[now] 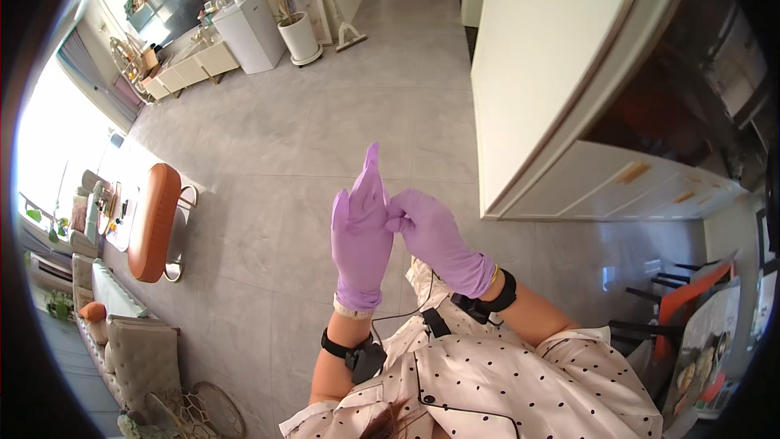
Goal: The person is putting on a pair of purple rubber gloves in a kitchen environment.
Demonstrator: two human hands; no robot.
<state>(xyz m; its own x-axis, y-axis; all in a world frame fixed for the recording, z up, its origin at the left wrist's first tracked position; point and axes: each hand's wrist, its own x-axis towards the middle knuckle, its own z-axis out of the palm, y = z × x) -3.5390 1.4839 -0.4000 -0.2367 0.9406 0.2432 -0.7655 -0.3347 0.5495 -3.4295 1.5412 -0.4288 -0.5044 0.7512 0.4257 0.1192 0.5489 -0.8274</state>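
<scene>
Both hands wear thin purple gloves and are raised in front of the body, above the grey tiled floor (244,207). My left hand (364,225) points away from me with its fingers extended and holds no object. Bent fingers of my right hand (429,231) pinch at the edge of the left glove, beside the palm; the exact spot pinched is partly hidden. Black straps with small devices circle both forearms, and a thin black cable hangs between them. The polka-dot shirt (475,372) fills the area below.
A white cabinet (530,73) stands close on the right. To the left are an orange bench (155,222) and a tufted sofa (143,356). Farther off stand a potted plant (298,36), a mop (350,36) and a low TV cabinet (195,67). A dining table (707,329) is at lower right.
</scene>
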